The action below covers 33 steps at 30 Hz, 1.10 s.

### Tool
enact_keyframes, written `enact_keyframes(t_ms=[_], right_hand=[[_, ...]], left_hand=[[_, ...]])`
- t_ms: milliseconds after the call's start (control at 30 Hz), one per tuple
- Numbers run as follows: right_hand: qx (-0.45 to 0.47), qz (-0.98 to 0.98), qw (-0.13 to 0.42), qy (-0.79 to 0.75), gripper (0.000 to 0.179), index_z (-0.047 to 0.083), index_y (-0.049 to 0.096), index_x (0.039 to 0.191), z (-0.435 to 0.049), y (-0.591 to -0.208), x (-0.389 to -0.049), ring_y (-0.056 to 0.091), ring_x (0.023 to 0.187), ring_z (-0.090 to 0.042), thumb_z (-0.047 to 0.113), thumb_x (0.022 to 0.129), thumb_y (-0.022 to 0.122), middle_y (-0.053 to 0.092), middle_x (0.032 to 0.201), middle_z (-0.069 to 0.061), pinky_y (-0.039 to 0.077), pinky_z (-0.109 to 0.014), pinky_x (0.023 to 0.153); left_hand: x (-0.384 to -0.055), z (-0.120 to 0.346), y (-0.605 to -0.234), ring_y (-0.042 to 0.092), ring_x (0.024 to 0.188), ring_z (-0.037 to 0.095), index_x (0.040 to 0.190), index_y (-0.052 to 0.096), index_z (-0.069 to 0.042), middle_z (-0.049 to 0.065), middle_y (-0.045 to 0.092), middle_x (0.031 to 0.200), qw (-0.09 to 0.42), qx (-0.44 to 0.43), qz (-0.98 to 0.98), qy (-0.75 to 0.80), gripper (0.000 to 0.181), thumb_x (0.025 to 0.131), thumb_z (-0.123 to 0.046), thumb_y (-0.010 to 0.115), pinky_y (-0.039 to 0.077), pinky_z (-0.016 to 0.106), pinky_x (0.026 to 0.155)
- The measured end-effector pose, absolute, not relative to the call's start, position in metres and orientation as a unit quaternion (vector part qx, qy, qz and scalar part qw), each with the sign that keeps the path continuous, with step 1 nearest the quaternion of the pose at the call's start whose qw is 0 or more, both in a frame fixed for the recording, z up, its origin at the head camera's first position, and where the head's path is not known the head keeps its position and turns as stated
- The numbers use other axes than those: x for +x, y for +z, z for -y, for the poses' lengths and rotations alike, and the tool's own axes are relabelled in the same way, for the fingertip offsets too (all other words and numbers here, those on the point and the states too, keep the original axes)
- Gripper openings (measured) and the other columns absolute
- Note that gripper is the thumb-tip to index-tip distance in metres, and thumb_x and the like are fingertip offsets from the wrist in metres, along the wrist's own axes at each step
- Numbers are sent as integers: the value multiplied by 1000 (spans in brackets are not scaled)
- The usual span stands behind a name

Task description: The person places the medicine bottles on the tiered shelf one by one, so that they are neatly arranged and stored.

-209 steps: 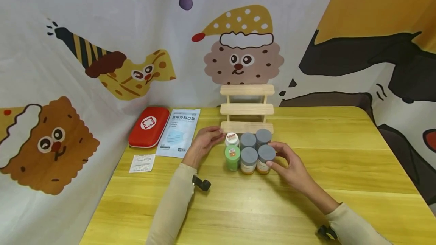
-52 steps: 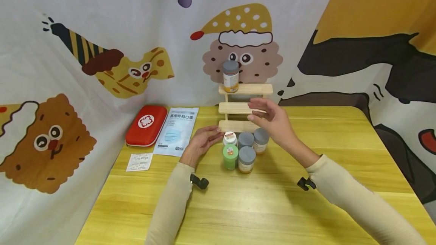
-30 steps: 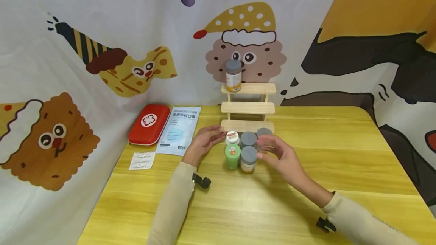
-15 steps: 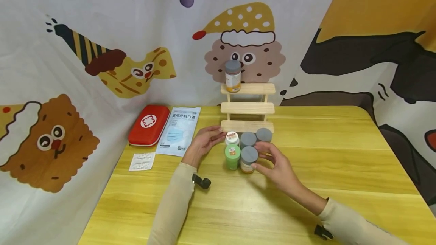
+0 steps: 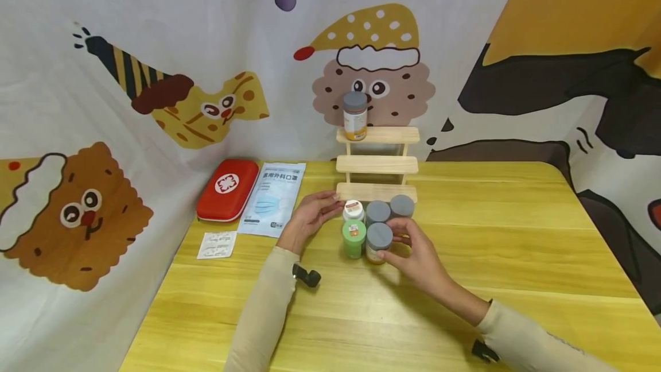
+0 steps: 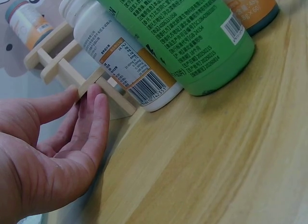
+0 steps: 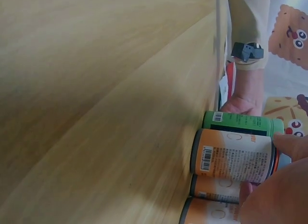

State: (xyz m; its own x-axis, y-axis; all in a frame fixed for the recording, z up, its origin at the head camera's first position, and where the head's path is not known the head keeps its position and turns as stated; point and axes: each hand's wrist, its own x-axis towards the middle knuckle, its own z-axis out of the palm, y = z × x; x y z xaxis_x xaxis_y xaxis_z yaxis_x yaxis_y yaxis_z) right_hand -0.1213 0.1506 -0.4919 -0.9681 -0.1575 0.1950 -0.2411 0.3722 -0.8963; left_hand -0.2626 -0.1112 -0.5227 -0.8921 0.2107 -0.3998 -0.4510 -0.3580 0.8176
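My left hand (image 5: 310, 215) pinches the left end of the lowest tier of a small three-tier wooden display stand (image 5: 377, 163); the left wrist view shows thumb and fingertips on that step. Thumb and fingers of my right hand (image 5: 419, 254) hold the front grey-lidded supplement bottle (image 5: 379, 237), its orange-and-white label (image 7: 236, 155) showing in the right wrist view. Left of it stands a green bottle (image 5: 353, 239), with a white-capped bottle (image 5: 353, 210) behind. Two more grey-lidded bottles (image 5: 378, 212) stand at the back. Another grey-lidded bottle (image 5: 355, 116) stands on the top tier's left end.
On the wooden table (image 5: 330, 320), left of the stand, lie a red zip case (image 5: 227, 190), a blue-and-white face mask packet (image 5: 272, 198) and a small white sachet sheet (image 5: 217, 245). A cartoon-printed cloth (image 5: 289, 73) hangs behind the table.
A grey-lidded bottle has gone from the group's front right to the top tier. My right hand has come back down and grips the front bottle. My left hand keeps its place.
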Motion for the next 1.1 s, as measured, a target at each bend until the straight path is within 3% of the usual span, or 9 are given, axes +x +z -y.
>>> enact_keyframes(t_ms=[233, 533, 900, 1100], right_hand=[[124, 827, 33, 548, 55, 8, 59, 130, -150, -494, -123, 67, 122, -32, 6, 84, 90, 67, 132, -12, 62, -52, 107], [136, 834, 43, 533, 56, 10, 60, 130, -152, -495, -124, 67, 120, -26, 5, 83, 90, 67, 131, -7, 63, -47, 106], [159, 835, 52, 525, 58, 10, 60, 130, -157, -494, -122, 69, 119, -29, 6, 82, 91, 69, 129, -8, 63, -48, 106], [190, 833, 67, 516, 58, 12, 60, 131, -162, -486, -119, 67, 119, -20, 5, 82, 90, 69, 130, -4, 63, -45, 107]], left_hand=[[-263, 111, -524, 78, 92, 18, 144, 56, 7, 11, 79, 99, 203, -115, -528, 816, 41, 103, 2, 62, 69, 30, 94], [-265, 112, -525, 78, 92, 17, 145, 56, 7, 10, 79, 98, 207, -115, -527, 816, 41, 104, 1, 62, 69, 28, 91], [-265, 112, -522, 77, 95, 18, 147, 54, 7, 12, 78, 103, 209, -111, -534, 812, 44, 104, 1, 62, 68, 31, 97], [-265, 112, -522, 76, 95, 17, 148, 51, 8, 12, 76, 104, 208, -104, -534, 813, 44, 105, 2, 59, 67, 30, 98]])
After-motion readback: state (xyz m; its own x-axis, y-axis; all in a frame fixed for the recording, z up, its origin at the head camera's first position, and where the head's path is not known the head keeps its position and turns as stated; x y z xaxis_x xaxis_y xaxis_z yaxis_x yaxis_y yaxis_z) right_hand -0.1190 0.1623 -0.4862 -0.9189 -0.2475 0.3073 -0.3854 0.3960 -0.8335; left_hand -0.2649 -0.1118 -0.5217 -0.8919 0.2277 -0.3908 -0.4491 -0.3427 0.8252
